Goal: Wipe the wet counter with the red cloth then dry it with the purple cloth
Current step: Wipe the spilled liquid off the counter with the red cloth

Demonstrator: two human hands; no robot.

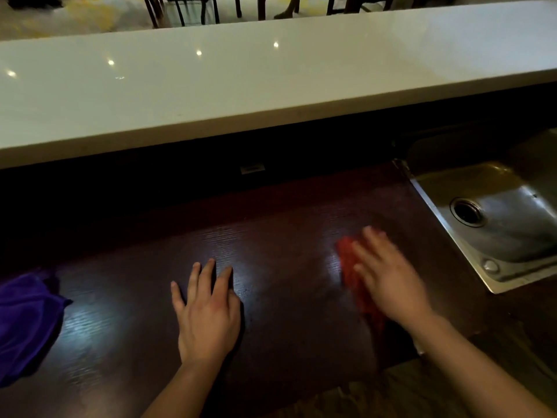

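The dark wood-grain counter (286, 267) fills the lower half of the view and shines with light patches. My right hand (388, 276) lies flat on the red cloth (349, 267), pressing it to the counter a short way left of the sink; the hand is blurred with motion and hides much of the cloth. My left hand (208, 309) rests flat on the counter near the middle, fingers apart, holding nothing. The purple cloth (24, 324) lies crumpled at the far left edge of the counter, well apart from both hands.
A steel sink (500, 218) with a round drain is set into the counter at the right. A raised white bar top (241, 86) runs across behind the counter, over a dark gap. Chair legs stand beyond it.
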